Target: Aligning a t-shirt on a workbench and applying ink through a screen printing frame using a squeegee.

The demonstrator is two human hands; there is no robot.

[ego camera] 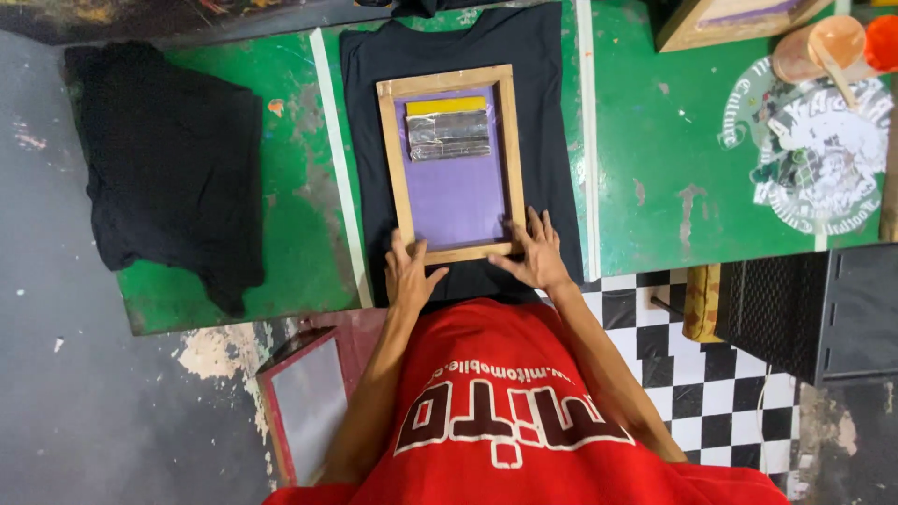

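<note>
A wooden-framed printing screen (455, 82) with purple mesh lies flat on a black T-shirt (544, 140) spread over a green table (673, 168). Inside the frame near its far end sits a squeegee (448, 131) with a yellow strip and a silvery taped body. My left hand (409, 274) rests with spread fingers on the frame's near left corner. My right hand (534, 252) presses flat on the near right corner. Neither hand holds anything.
A second black garment (173, 168) hangs over the table's left end. Another wooden frame (730, 21) and orange cups (837, 42) sit at the far right. A black crate (823, 313) stands on checkered floor, and a red-framed screen (304, 397) leans below the table.
</note>
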